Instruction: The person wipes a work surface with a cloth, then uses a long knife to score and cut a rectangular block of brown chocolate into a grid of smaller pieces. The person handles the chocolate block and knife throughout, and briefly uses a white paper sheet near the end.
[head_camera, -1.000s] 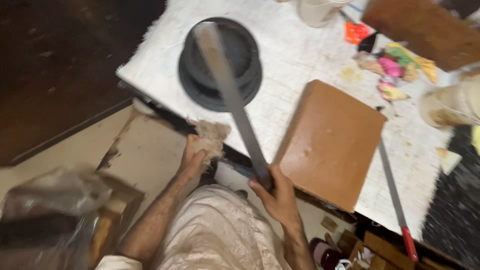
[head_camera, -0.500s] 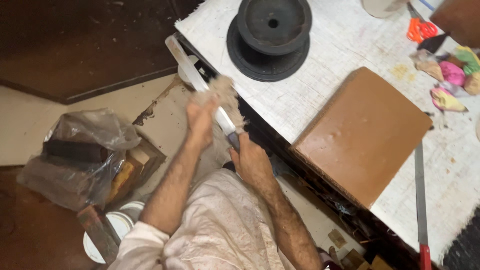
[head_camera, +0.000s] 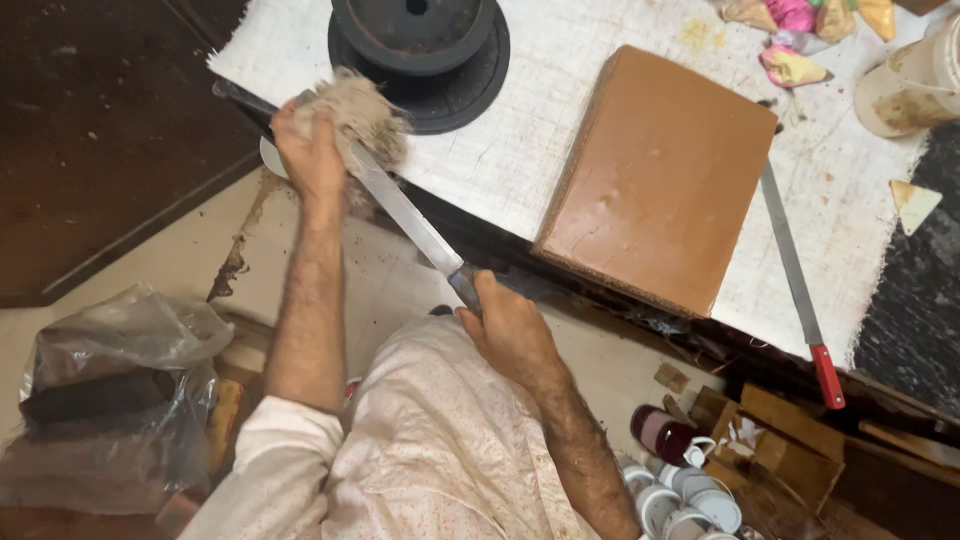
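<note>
Your right hand (head_camera: 510, 330) is closed around the handle of the long knife (head_camera: 405, 215), low, close to your body. The blade runs up and left, its tip reaching the near-left corner of the table (head_camera: 540, 140). Your left hand (head_camera: 312, 155) is clamped on a wad of grey fibrous rag (head_camera: 360, 115) pressed onto the blade near its far end, just in front of the black round weights (head_camera: 420, 40). Looks like a blade wipe, so: keep the handle locked, keep your fingers on the flat or the spine and never wrapped over the edge, and stroke along the blade away from the edge. I can't tell which way the edge faces from here, so check it before you press harder. The brown slab (head_camera: 655, 175) and the second knife with the red handle (head_camera: 800, 290) lie well apart to the right, out of your stroke.
</note>
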